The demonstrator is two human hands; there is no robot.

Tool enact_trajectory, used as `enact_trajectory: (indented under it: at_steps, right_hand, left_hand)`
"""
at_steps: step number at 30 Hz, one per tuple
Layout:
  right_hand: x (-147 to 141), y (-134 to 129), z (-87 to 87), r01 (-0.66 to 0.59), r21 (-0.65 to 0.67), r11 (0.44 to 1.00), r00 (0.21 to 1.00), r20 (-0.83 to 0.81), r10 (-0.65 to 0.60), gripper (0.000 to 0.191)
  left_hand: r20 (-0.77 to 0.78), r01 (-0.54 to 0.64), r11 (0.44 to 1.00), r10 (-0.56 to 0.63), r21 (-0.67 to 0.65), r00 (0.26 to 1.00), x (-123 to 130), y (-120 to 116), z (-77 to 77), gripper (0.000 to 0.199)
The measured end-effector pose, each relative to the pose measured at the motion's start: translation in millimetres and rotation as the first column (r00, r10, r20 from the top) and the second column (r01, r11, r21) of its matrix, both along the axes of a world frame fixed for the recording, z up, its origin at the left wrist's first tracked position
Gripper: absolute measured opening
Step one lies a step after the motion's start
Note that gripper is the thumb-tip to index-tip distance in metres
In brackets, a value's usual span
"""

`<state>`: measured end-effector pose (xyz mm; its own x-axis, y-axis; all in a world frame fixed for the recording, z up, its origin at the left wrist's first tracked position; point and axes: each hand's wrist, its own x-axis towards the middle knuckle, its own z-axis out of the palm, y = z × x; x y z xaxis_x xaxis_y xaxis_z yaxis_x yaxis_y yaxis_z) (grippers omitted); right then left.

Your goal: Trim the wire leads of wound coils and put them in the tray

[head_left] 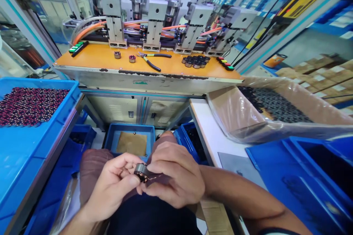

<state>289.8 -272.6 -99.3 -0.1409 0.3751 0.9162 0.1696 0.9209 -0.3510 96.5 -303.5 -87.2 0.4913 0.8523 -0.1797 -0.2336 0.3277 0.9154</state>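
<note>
Over my lap, a small motor stator (141, 169) with a grey steel ring and copper windings is pinched between the thumb and fingers of my left hand (116, 180). My right hand (176, 176) closes in from the other side, its index fingertip against the ring and its thumb just below. A thin copper wire (153, 179) sticks out of the stator into the gap between my right thumb and index finger. Whether those fingertips pinch the wire cannot be made out.
Ahead, an orange bench (93, 57) under a press machine carries two loose stators (125, 57), yellow-black cutters (154, 58) and a cluster of dark-topped stators (195, 61). A blue tray (27, 143) of red-and-black stators stands left. Right are a plastic-lined box (234, 117) and blue bins (275, 158).
</note>
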Motion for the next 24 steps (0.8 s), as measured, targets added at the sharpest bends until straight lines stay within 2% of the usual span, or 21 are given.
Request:
enact_trajectory:
  at_steps: [5,10,13,15,17,19,21,24]
  right_hand:
    - [5.3,-0.9,3.4,-0.022,-0.014,1.000,0.995,0.097,0.023,0.007]
    - [4.6,-11.1,9.7,0.106,-0.081,0.991,0.987,0.132,-0.095,0.005]
    - [5.7,-16.0,15.6,0.162,-0.179,0.970,0.979,0.153,-0.136,0.008]
    - [8.5,-16.9,20.8,0.145,-0.218,0.965,0.979,0.171,-0.108,0.010]
    - [12.0,-16.1,26.7,0.101,-0.208,0.973,0.977,0.207,-0.057,0.012]
    - [14.7,-14.7,32.3,0.068,-0.165,0.984,0.968,0.251,-0.025,0.012]
    - [15.7,-13.8,36.4,0.047,-0.122,0.991,0.957,0.288,-0.010,0.011]
    - [14.3,-13.7,39.7,0.052,-0.108,0.993,0.951,0.308,-0.016,0.013]
  left_hand:
    - [0.007,-0.015,1.000,0.015,0.008,1.000,1.5,1.5,-0.3,0.019]
    - [0.061,-0.082,0.996,0.081,0.017,0.995,6.3,1.5,-1.0,0.017]
    - [0.172,-0.131,0.990,0.119,0.060,0.978,10.3,-1.1,-0.8,0.027]
    - [0.270,-0.159,0.983,0.128,0.096,0.954,13.1,-2.5,0.6,0.027]
    - [0.375,-0.183,0.979,0.137,0.087,0.917,15.5,-2.9,2.1,0.024]
    - [0.436,-0.194,0.980,0.159,0.037,0.886,17.2,-2.5,2.0,0.031]
    - [0.408,-0.140,0.990,0.137,-0.021,0.903,18.0,-2.0,-1.2,0.042]
    - [0.342,0.065,0.993,-0.026,-0.102,0.939,17.9,-2.6,-9.7,0.051]
